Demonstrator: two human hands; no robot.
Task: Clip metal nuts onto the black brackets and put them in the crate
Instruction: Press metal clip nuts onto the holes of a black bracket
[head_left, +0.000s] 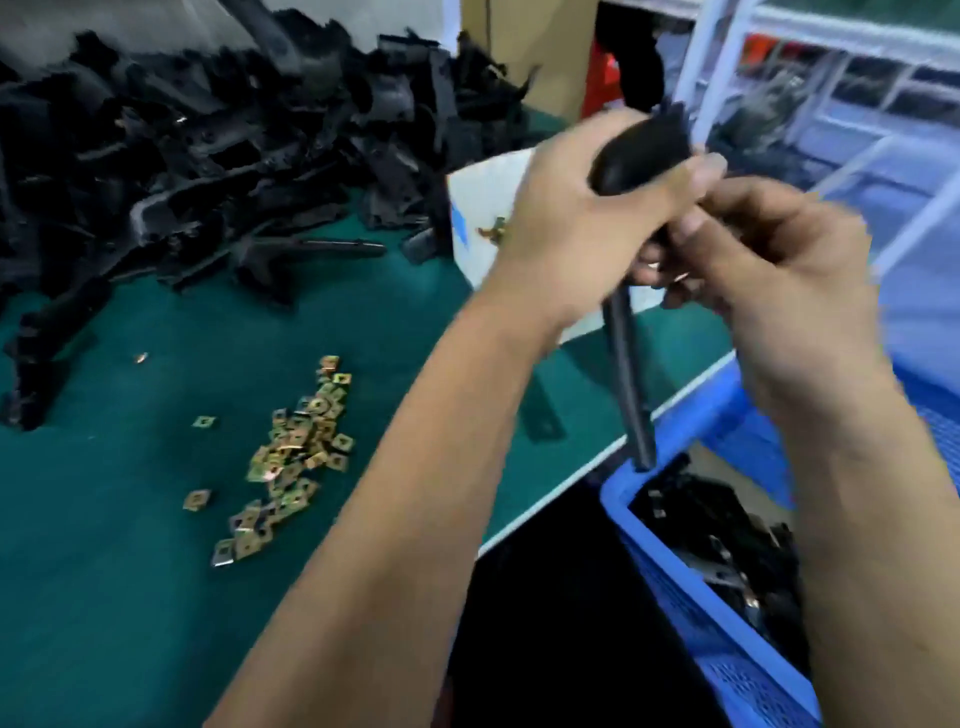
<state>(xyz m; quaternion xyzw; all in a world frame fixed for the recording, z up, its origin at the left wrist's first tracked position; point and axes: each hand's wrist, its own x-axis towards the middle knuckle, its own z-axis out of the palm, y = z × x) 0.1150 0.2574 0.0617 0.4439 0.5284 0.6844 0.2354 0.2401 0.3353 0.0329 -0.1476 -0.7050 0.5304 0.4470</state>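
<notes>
Up in front of the camera, a black plastic bracket (631, 384) is held in the air over the right edge of the green table (130, 571), well above the blue crate (691, 587). It has a rounded, bulbous upper end and a long narrow bar that slopes down to a blunt tip just over the crate's near rim. Motion blur softens its outline, so finer detail cannot be made out.

The left hand (582, 228) grips the rounded upper end, thumb laid across its front and fingers curled behind, with the bare forearm rising from the lower left. The right hand (779, 270) meets it from the right, its fingers curled in against the bracket's middle, where a small pale glint shows between the fingertips; whether that is a metal nut cannot be told. Its grasp looks clenched on the bracket, though blur hides the exact finger placement.

The crate, a perforated blue plastic bin, sits below the table edge at lower right and holds a heap of finished black brackets (727, 540) with small metal clips showing on them. On the table lies a loose scatter of brass-coloured square metal nuts (296, 452), and behind it a large pile of unworked black brackets (182, 140). A white card (483, 208) lies just beyond the hands.
</notes>
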